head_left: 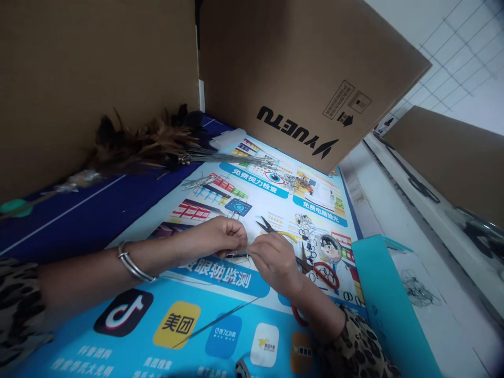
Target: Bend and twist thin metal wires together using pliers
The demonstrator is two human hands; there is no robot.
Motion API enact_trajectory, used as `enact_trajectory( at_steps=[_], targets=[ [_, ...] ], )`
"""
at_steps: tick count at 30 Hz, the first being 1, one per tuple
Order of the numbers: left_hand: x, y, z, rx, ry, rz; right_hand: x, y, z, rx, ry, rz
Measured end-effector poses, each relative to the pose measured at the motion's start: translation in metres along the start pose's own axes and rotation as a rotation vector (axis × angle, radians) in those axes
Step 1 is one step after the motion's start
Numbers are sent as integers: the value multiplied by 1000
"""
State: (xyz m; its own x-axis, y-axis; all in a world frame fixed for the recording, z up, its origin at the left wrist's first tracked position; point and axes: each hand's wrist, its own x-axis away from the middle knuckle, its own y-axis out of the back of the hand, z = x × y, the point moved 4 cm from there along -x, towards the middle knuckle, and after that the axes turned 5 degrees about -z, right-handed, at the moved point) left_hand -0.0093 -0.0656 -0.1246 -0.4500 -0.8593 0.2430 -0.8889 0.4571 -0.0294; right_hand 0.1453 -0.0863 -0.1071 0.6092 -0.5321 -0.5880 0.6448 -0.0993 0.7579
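Note:
Over the printed sheet [275, 294], my left hand [226, 236] and my right hand [277, 260] meet fingertip to fingertip. Both are closed in a pinch, and whatever lies between the fingers is too small to name. A small dark item shows just under my left fingers, its kind unclear. Behind my right hand lie pliers [268, 226] with a yellow handle. Red-handled scissors [326, 275] rest to the right of my right wrist. Thin dark strands [214, 321] lie loose in front of my hands.
Bundled thin wires [236, 157] and brown feathers [153, 136] lie at the back left. Small wire loops [307, 231] and a round cartoon-faced container [329, 248] sit right of the pliers. Cardboard [283, 68] walls the back. A teal box [394, 310] stands at right, near tangled wire [419, 289].

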Motion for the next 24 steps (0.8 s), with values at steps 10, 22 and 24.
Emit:
enact_trajectory(
  at_steps=[10, 22, 24],
  targets=[
    [-5, 6, 11, -14, -12, -24, -5, -1, 2, -335, -344, -87],
    [-1, -1, 4, 113, -49, 3, 7, -16, -13, -838, -869, -232],
    [1, -3, 2, 147, -52, 18, 9, -18, -14, -863, -900, -246]
  ],
)
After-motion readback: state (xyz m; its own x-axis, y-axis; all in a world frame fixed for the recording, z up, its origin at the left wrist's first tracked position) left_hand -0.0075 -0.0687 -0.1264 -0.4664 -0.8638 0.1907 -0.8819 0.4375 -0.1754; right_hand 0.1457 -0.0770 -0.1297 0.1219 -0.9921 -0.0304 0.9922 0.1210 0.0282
